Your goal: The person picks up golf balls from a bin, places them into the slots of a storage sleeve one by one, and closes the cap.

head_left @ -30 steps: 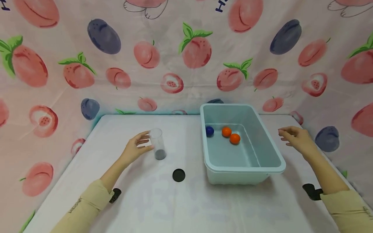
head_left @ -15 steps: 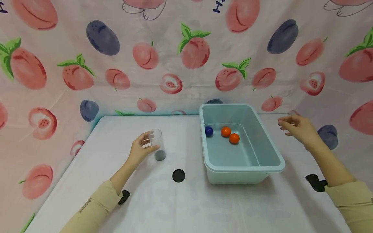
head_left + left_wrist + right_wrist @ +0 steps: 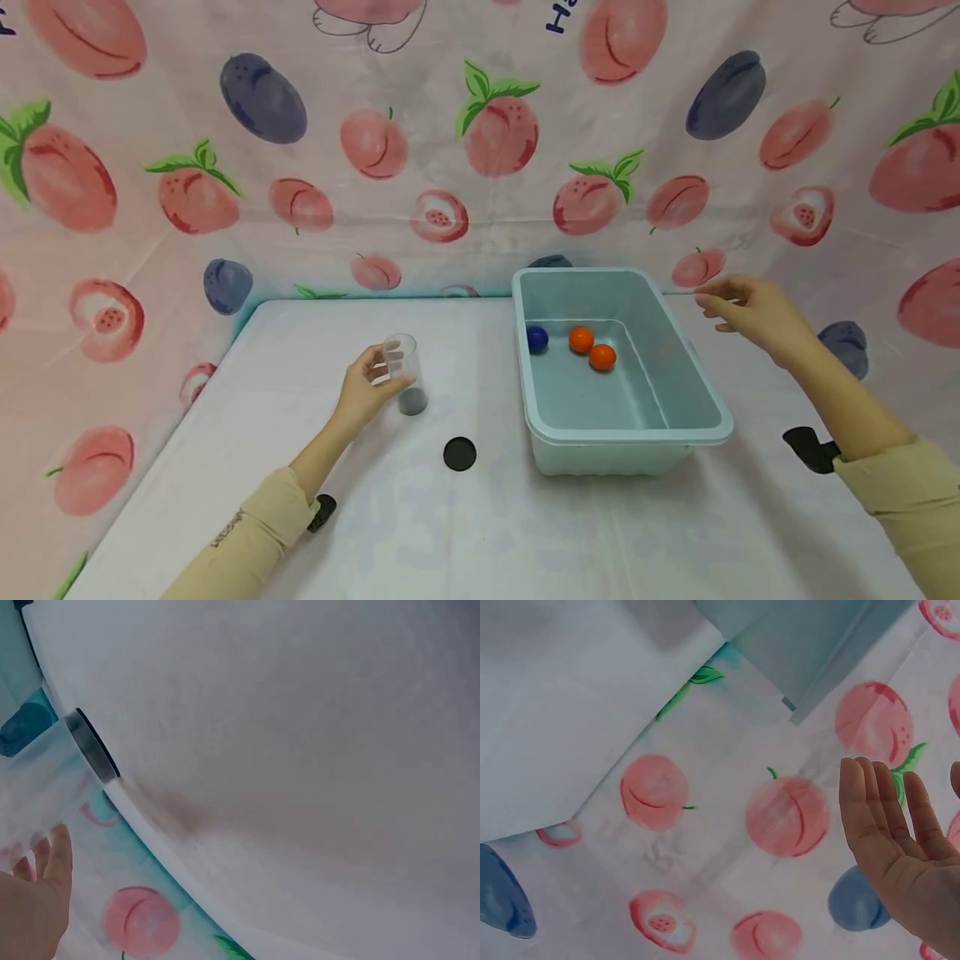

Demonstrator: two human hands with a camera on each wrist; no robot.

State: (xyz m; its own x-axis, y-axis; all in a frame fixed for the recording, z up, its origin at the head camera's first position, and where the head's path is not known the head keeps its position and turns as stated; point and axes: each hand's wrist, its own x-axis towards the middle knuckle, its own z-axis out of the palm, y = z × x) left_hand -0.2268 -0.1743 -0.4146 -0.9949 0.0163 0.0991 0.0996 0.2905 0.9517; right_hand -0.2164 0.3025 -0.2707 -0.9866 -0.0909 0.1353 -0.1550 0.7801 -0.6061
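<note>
A clear cylinder-shaped container [image 3: 408, 365] with a dark base stands upright on the left half of the table. My left hand [image 3: 362, 393] grips it from the left, thumb in front and fingers round the far side. Its dark end and clear wall also show in the left wrist view, beside the fingers [image 3: 58, 859]. To the right, my right hand [image 3: 756, 318] hovers just past the tub's far right rim, fingers relaxed around nothing. In the pale blue tub [image 3: 630, 436] lie a dark blue ball [image 3: 537, 338] and two orange balls, one farther back [image 3: 581, 339], one nearer [image 3: 602, 357].
A flat black disc [image 3: 460, 453] lies on the white table [image 3: 420, 533] between container and tub. Behind the table hangs a fruit-print cloth [image 3: 300, 250]. Black straps or devices show at both wrists.
My left hand has moved right and closed round the clear container, which stays in place. My right hand has risen and shifted left toward the tub's rim.
</note>
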